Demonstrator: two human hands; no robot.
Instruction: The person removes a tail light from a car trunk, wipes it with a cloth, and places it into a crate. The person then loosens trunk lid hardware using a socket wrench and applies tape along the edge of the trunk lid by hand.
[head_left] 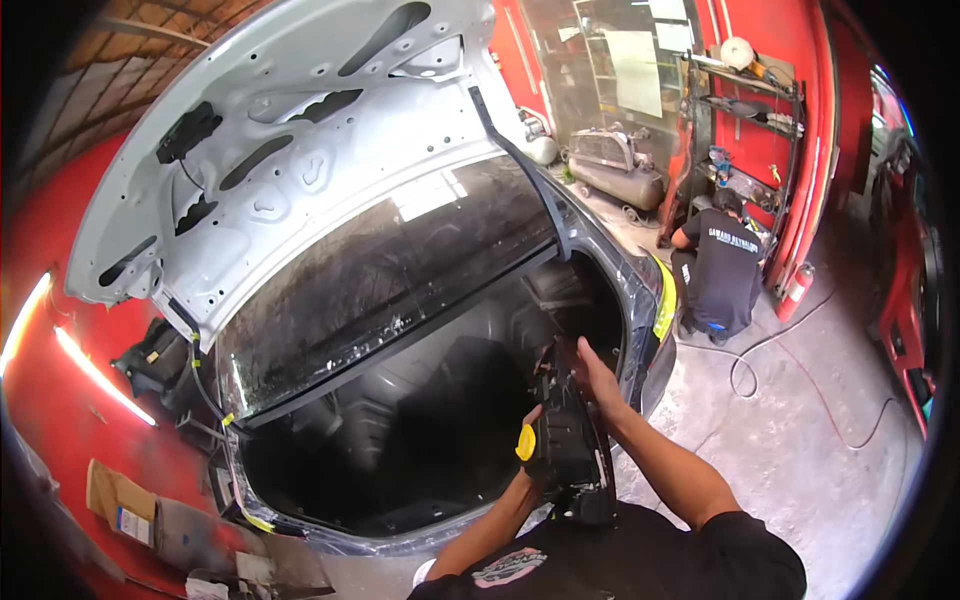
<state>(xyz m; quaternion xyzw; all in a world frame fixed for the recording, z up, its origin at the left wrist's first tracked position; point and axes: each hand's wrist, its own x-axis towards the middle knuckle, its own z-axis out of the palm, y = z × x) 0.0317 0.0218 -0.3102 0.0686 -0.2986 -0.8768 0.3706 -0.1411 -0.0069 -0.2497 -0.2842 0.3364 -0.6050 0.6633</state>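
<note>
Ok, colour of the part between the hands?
The part is mostly black; head view.

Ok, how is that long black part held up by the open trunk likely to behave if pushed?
The black part is probably stiff, as it shows no visible sag. Its moulded-looking ridges hint at plastic, so it may be light for its size. The yellow piece at its edge might snag.

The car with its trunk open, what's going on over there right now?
A person holds a dark part between the left hand and right hand, in front of the open trunk. A yellow piece shows by the left hand. The trunk lid is raised. Farther off, another person is crouched by a shelf rack.
</note>
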